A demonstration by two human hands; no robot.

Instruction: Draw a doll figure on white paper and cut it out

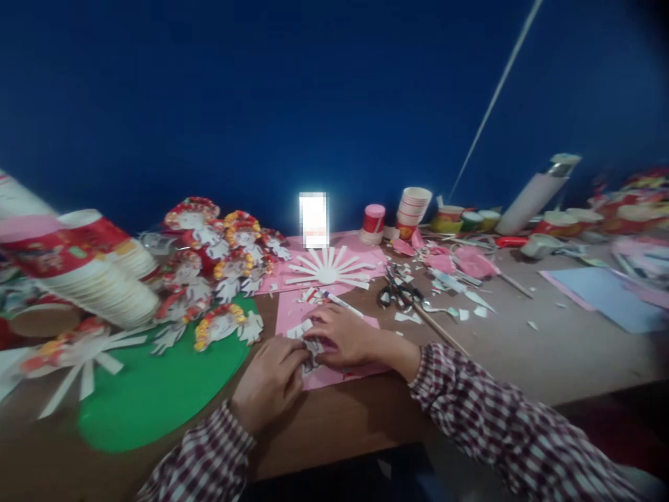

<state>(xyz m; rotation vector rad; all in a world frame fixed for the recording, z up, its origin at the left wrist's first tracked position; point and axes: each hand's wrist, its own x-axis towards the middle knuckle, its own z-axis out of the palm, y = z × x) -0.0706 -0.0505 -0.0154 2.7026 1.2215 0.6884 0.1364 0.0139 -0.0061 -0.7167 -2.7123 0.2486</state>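
Note:
My left hand (274, 380) and my right hand (345, 335) meet over a pink sheet (327, 381) at the table's near edge. Between them is a small white paper piece with dark drawn lines (312, 351), partly hidden by the fingers. My left hand pinches its lower left side; the bent fingers of my right hand hold it from above. A white marker (342, 304) lies just beyond my right hand. Farther off, a white paper cup cut into spread strips (328, 273) rests on pink paper.
A green oval mat (172, 397), decorated paper cut-outs (219, 328) and stacked paper cups (99, 279) stand at left. Black-handled scissors (397, 289), a wooden stick (442, 326) and scattered scraps lie at right. Behind are a red cup (373, 223) and a blue wall (261, 104).

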